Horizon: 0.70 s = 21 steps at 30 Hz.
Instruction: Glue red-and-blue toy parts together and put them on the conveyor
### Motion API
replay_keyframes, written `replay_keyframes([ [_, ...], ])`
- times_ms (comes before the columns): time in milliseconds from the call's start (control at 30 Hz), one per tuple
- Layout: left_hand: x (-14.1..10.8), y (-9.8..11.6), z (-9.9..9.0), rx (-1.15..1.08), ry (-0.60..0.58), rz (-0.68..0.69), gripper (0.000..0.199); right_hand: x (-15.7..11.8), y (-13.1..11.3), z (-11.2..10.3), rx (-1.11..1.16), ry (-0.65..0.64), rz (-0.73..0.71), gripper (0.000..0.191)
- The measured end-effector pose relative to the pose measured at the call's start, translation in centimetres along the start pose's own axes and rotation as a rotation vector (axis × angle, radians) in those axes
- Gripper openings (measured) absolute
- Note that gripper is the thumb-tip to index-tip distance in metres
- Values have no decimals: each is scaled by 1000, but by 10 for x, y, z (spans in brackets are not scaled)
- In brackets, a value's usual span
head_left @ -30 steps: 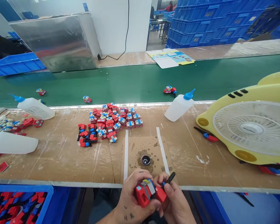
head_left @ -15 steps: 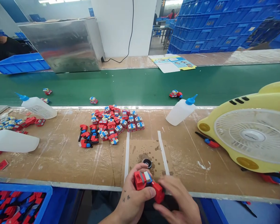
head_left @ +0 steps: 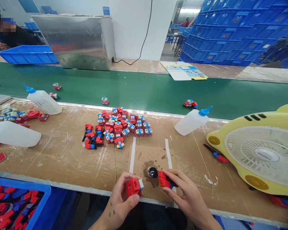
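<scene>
My left hand (head_left: 121,198) is closed around a red block-shaped toy piece (head_left: 132,186) with a white-and-blue end. In my right hand (head_left: 186,193) a second red toy piece (head_left: 163,179) with black and blue parts is pinched between thumb and fingers. The two pieces are apart. Between the hands, a small round dish of dark liquid (head_left: 153,172) sits on a stained cardboard patch (head_left: 144,156) flanked by white tape strips. Beyond it lies a heap of red, white and blue toy pieces (head_left: 124,124), with red-and-black pieces (head_left: 92,137) at its left.
A white squeeze bottle (head_left: 191,123) leans on the right; two more bottles (head_left: 16,134) lie at left. A yellow fan (head_left: 249,118) occupies the right side. A blue bin of parts (head_left: 46,198) is at lower left. Beyond runs a green conveyor belt (head_left: 144,89) carrying several pieces.
My hands have moved apart, left hand leftward, and the two pieces that were close together are now separated. The dark dish shows more fully. The camera view has tilted and shifted slightly.
</scene>
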State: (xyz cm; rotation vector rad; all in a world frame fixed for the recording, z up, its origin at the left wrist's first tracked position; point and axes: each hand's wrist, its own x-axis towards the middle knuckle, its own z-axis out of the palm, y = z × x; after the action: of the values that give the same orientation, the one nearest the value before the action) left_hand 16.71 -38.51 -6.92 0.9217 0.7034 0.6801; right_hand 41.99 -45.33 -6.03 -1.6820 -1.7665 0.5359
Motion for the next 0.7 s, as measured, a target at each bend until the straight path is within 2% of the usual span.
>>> replay_keyframes([
  [100, -3, -4, -7, 90, 19, 18, 39, 5, 0, 1, -25, -105, -11, 40],
  [333, -1, -14, -15, 46, 52, 8, 49, 12, -3, 3, -129, -154, -53, 40],
  [567, 6, -6, -10, -108, 48, -50, 51, 14, -12, -3, -59, -101, -54, 41],
  [700, 13, -6, -1, -259, -52, -65, 53, 11, -18, -10, 154, -33, -37, 39],
])
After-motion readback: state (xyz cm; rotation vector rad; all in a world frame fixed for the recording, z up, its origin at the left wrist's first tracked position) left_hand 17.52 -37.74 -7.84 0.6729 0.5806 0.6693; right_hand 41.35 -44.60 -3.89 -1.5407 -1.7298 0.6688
